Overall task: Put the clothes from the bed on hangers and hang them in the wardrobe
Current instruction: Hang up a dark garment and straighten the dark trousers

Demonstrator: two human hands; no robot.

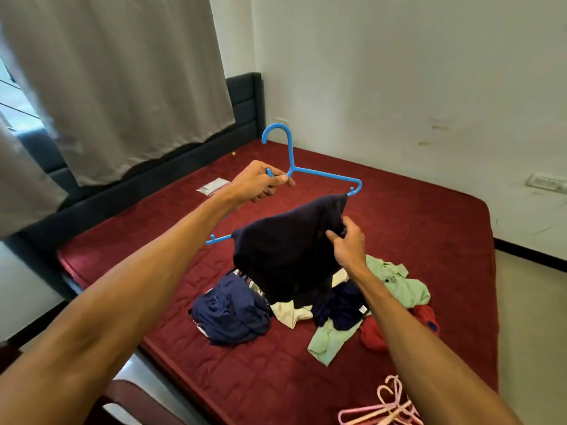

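Note:
My left hand point(260, 184) grips a blue plastic hanger point(322, 173) near its neck, holding it in the air above the bed. A dark navy garment point(285, 250) hangs draped over the hanger's lower bar. My right hand point(346, 240) pinches the garment's right upper edge. Below, on the red bed cover point(429, 210), lies a heap of clothes point(306, 305): a navy piece, a white piece, pale green shirts and a red item.
Pink hangers point(383, 406) lie on the bed's near right corner. A dark headboard point(245, 99) and a beige curtain point(122, 87) stand at the back left. A small white packet point(213, 187) lies near the headboard. White wall runs along the right.

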